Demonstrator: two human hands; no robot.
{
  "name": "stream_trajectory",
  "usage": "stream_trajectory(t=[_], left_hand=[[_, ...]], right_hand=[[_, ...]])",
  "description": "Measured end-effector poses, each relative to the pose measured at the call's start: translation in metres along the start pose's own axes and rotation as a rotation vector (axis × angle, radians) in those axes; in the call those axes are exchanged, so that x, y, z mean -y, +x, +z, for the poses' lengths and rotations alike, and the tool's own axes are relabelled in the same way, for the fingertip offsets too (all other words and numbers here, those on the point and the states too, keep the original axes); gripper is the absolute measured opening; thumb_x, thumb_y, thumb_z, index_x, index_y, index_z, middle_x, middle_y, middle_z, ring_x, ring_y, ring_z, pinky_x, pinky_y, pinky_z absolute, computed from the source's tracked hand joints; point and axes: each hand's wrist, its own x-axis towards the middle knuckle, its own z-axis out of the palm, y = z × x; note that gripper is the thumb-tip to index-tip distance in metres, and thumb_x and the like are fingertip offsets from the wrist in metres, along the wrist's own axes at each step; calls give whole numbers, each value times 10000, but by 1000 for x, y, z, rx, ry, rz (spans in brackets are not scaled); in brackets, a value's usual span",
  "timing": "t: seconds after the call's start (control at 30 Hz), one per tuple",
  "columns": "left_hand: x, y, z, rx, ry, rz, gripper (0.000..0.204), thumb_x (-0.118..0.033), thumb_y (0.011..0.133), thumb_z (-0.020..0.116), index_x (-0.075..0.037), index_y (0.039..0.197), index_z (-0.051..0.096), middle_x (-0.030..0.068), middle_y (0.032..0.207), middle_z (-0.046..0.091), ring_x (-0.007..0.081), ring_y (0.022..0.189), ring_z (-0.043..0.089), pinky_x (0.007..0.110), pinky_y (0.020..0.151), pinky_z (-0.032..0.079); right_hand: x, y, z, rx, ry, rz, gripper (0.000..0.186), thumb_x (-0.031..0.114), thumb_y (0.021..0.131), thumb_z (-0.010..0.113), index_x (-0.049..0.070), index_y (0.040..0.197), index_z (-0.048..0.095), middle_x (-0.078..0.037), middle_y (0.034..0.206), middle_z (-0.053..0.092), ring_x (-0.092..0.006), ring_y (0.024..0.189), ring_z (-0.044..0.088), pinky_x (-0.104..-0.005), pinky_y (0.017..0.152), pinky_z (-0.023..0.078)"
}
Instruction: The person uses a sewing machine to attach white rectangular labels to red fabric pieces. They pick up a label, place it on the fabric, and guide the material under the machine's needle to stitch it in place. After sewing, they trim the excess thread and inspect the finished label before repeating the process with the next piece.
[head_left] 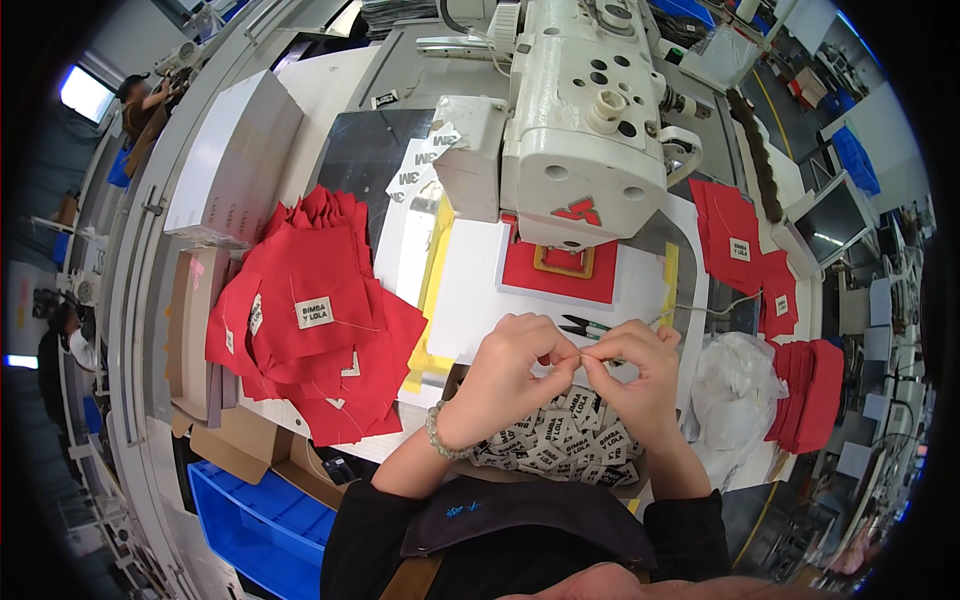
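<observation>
My left hand (505, 375) and my right hand (638, 375) meet in front of the sewing machine (585, 130), thumbs and forefingers pinched tip to tip. Whatever sits between the fingertips is too small to make out. Below them lies a heap of small off-white woven labels (560, 440) with dark print, in a box against my body. Just beyond the fingers are dark-handled thread snips (582, 326) on the white work plate (465, 290). Under the machine head lies a red fabric piece (520, 275), with a yellow-edged clamp frame (563, 262) on it.
Red fabric pieces with labels and loose threads (320, 270) pile up at left, beside a white box (235, 150) and an open carton (195, 350). A blue bin (255, 530) stands lower left. At right are a crumpled plastic bag (735, 390) and more red fabric (810, 395).
</observation>
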Motion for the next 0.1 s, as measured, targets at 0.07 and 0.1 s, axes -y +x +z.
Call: stream_trajectory(t=[0.07,0.1], left_hand=[[0,1,0,10,38,34,58,-22,747,680,-64,769,646,20,670,576,163,653,528,311,710,416],[0,1,0,20,58,36,62,-26,750,680,-75,775,651,21,682,584,160,693,542,318,723,413]], right_hand=[[0,-1,0,-15,-23,-21,107,105,703,735,167,767,675,74,760,616,-82,717,533,-332,740,233],[0,-1,0,-15,-24,-20,107,105,703,735,167,767,675,74,760,616,-82,717,533,-332,740,233]])
